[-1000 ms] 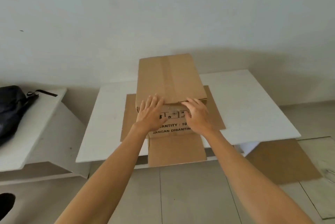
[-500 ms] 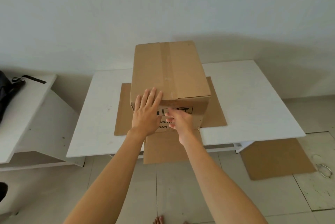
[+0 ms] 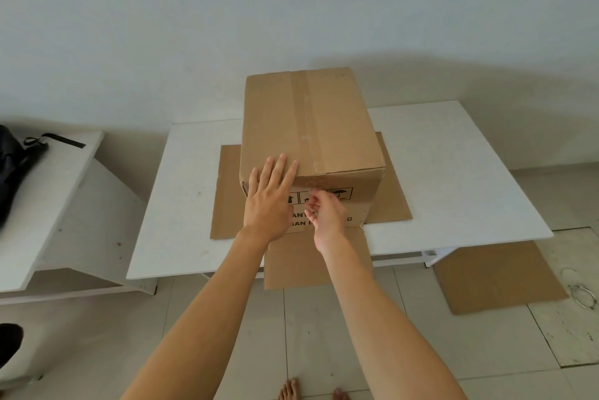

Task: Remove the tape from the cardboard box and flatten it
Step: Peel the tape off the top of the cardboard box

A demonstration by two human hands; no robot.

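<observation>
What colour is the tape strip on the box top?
Brown tape, slightly darker than the cardboard; head view.

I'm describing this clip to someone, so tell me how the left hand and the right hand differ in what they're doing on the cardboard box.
The left hand lies flat and open, fingers spread, pressing the cardboard box at its top front edge; the right hand is curled, fingertips pinched together. The left hand reaches onto the top face, while the right hand works lower, on the printed front face just below the end of the tape. Both are bare and at the box's near side.
</observation>
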